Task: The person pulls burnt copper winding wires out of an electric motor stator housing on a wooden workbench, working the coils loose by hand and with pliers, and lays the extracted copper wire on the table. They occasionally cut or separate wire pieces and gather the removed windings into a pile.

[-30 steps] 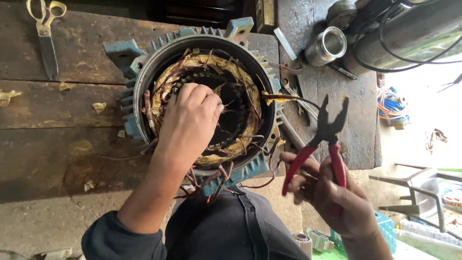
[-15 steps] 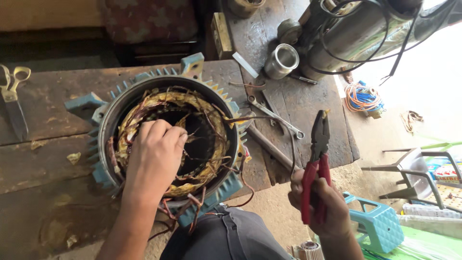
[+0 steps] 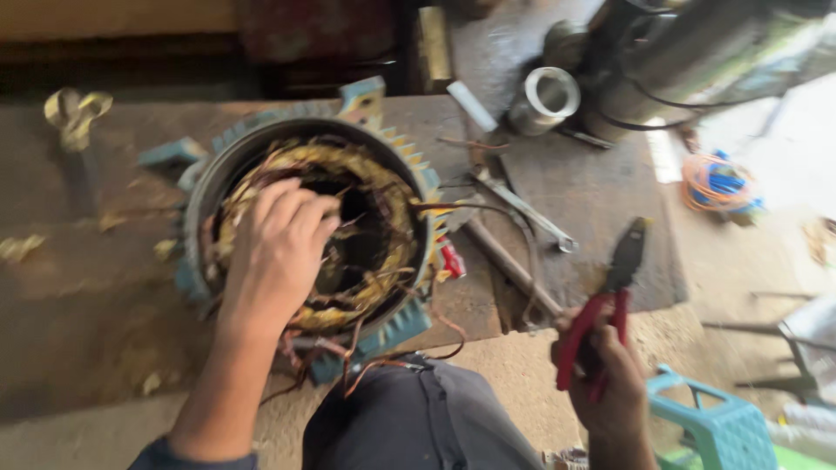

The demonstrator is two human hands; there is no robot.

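Note:
A round blue-grey motor stator housing point(image 3: 198, 170) lies on a worn wooden bench, its copper and yellow windings point(image 3: 396, 218) exposed. My left hand point(image 3: 277, 252) reaches into the bore, fingers curled over the windings on the left side. My right hand point(image 3: 610, 383) is low at the right, off the bench edge, gripping red-handled pliers point(image 3: 610, 296) whose dark jaws point up and look closed. Loose copper wires hang from the housing's near rim toward my lap. The picture is blurred.
A wrench point(image 3: 522, 204) and a metal rod point(image 3: 505, 261) lie right of the housing. A steel ring point(image 3: 547, 96) and a long grey cylinder point(image 3: 714, 52) sit at the back right. Scissors point(image 3: 74, 117) rest at far left. A teal plastic stool point(image 3: 714, 422) stands below right.
The view has swung, so the housing sits more centred. My right hand with the pliers has dropped lower and rightward, the jaws now closed. My left hand stays on the windings.

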